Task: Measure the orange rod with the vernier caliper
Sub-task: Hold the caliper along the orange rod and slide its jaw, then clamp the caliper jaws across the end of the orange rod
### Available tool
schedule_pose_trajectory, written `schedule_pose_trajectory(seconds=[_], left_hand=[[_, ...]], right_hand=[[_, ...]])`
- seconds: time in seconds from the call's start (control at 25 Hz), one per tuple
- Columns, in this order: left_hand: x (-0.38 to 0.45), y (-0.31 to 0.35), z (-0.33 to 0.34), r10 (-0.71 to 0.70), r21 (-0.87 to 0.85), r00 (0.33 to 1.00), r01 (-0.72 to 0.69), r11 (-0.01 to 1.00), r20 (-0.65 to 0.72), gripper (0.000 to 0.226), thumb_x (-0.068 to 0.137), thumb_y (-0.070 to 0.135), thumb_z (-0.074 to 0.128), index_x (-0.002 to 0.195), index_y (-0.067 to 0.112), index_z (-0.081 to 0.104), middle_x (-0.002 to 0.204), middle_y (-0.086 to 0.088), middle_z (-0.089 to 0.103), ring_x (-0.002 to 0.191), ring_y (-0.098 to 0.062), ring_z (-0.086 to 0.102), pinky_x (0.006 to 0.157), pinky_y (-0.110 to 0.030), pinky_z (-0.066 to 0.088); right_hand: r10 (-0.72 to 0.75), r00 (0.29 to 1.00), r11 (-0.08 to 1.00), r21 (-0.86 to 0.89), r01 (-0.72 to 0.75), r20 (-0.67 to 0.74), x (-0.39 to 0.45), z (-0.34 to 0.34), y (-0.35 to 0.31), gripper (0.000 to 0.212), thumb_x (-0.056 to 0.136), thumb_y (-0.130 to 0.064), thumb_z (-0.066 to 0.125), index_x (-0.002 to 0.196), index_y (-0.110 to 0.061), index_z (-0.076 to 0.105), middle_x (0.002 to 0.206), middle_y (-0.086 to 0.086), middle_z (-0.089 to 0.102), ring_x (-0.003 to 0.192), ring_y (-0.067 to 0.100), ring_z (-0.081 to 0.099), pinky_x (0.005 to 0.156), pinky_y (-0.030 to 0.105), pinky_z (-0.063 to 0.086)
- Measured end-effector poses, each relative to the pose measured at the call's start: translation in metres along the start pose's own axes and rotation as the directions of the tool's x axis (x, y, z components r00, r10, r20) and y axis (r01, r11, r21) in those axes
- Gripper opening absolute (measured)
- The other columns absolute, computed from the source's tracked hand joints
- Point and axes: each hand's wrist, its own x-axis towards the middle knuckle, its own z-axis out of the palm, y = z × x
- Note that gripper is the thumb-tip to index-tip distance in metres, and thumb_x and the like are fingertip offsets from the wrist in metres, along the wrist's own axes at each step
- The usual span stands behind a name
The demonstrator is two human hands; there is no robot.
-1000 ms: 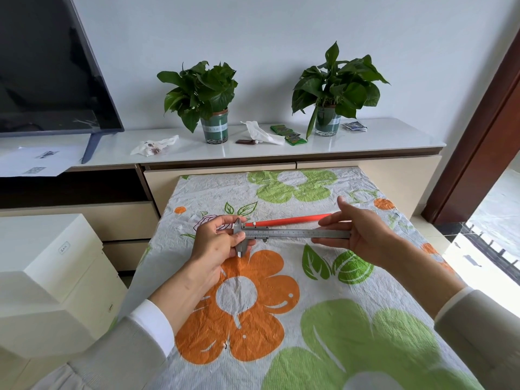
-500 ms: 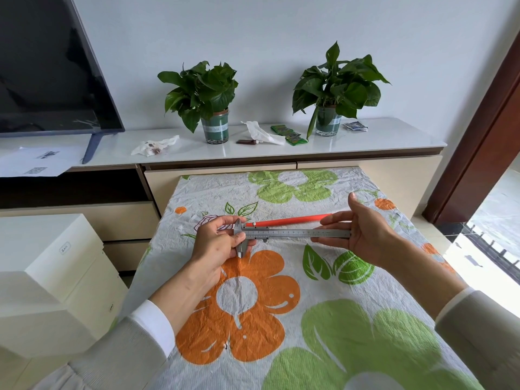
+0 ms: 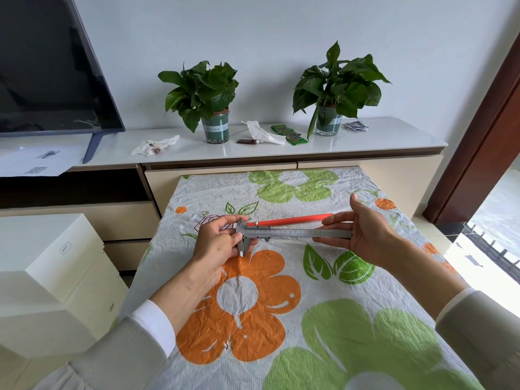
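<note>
Little has moved since half a second ago: both hands keep the same hold, and only the right forefinger stands a touch straighter. At the left, the left hand (image 3: 216, 243) is closed around the jaw end of the vernier caliper (image 3: 292, 234), thumb and fingers pinching the head, with the jaws pointing down and drawn together over the flowered tablecloth (image 3: 281, 305). Its steel scale runs level across to the right. Just behind it lies the orange rod (image 3: 292, 220) on the cloth, nearly parallel to the scale and not between the jaws. At the right, the right hand (image 3: 365, 235) holds the far end of the scale between thumb and fingers, forefinger raised.
</note>
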Motion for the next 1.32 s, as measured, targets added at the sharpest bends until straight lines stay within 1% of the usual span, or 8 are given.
schedule_pose_trajectory(seconds=[0.24,0.36,0.56,0.68,0.8,0.96,1.16,1.32], left_hand=[[0.000,-0.001,0.000,0.008,-0.004,1.000,-0.008,1.000,-0.007,0.043,0.100,-0.016,0.036,0.111,0.006,0.072,0.094,-0.021,0.079,0.079,-0.037,0.079,0.063,-0.037,0.065],[0.000,-0.001,0.000,0.007,-0.011,1.000,-0.007,1.000,-0.012,0.043,0.101,-0.015,0.037,0.110,0.007,0.072,0.093,-0.018,0.080,0.079,-0.037,0.079,0.063,-0.037,0.064],[0.000,-0.002,0.000,-0.002,-0.046,1.000,0.001,0.999,-0.024,0.038,0.101,-0.014,0.041,0.108,0.007,0.072,0.087,-0.016,0.081,0.078,-0.036,0.079,0.062,-0.036,0.065],[0.001,-0.001,0.000,-0.014,-0.099,0.999,0.010,0.995,-0.042,0.030,0.100,-0.012,0.045,0.111,0.004,0.068,0.094,-0.024,0.077,0.070,-0.033,0.079,0.061,-0.035,0.065],[0.002,0.000,-0.001,-0.041,-0.176,0.998,0.033,0.984,-0.042,0.022,0.100,-0.010,0.049,0.111,-0.002,0.066,0.101,-0.031,0.073,0.073,-0.037,0.077,0.060,-0.035,0.065],[0.002,0.001,-0.001,-0.091,-0.294,0.996,0.080,0.952,-0.026,0.016,0.097,-0.011,0.055,0.101,-0.003,0.068,0.101,-0.031,0.073,0.071,-0.037,0.078,0.060,-0.035,0.065],[0.002,0.006,0.001,-0.134,-0.489,0.991,0.112,0.865,-0.011,0.024,0.093,-0.020,0.051,0.109,-0.008,0.063,0.095,-0.030,0.073,0.070,-0.032,0.079,0.060,-0.031,0.064],[0.000,0.005,0.005,-0.167,-0.569,0.986,0.152,0.808,0.026,0.029,0.094,-0.021,0.049,0.118,-0.011,0.061,0.093,-0.030,0.074,0.075,-0.034,0.078,0.061,-0.033,0.065]], right_hand=[[-0.001,1.000,1.000,-0.011,0.001,-0.001,0.004,-0.002,0.000,0.076,0.101,-0.055,0.044,0.087,0.015,0.070,0.088,0.034,0.075,0.095,0.055,0.074,0.078,0.059,0.063],[0.004,1.000,0.998,-0.066,-0.002,0.021,0.002,-0.004,0.000,0.064,0.102,-0.045,0.052,0.090,0.014,0.071,0.091,0.036,0.075,0.093,0.055,0.074,0.078,0.057,0.064],[-0.057,0.981,0.931,-0.345,0.119,0.186,-0.002,-0.009,0.001,0.026,0.091,-0.008,0.072,0.101,0.016,0.073,0.101,0.037,0.075,0.085,0.048,0.078,0.064,0.038,0.067],[-0.036,0.964,0.842,-0.511,0.171,0.263,-0.007,-0.008,0.000,0.027,0.079,-0.008,0.081,0.098,0.010,0.077,0.098,0.036,0.076,0.071,0.037,0.079,0.062,0.036,0.066],[0.004,0.937,0.791,-0.575,0.211,0.349,-0.012,-0.003,-0.001,0.025,0.084,-0.007,0.079,0.101,0.010,0.073,0.097,0.036,0.075,0.062,0.035,0.076,0.055,0.034,0.063],[0.058,0.878,0.823,-0.520,0.228,0.475,-0.019,0.007,0.000,0.028,0.096,-0.012,0.068,0.109,0.012,0.067,0.098,0.034,0.073,0.057,0.028,0.066,0.048,0.030,0.053],[0.088,0.816,0.912,-0.375,0.165,0.572,-0.024,0.018,0.001,0.029,0.102,-0.008,0.057,0.122,0.013,0.058,0.099,0.031,0.069,0.062,0.028,0.061,0.052,0.030,0.048],[0.099,0.803,0.970,-0.238,0.054,0.587,-0.023,0.032,0.010,0.034,0.102,-0.008,0.055,0.129,0.013,0.053,0.101,0.031,0.066,0.061,0.026,0.061,0.050,0.027,0.048]])
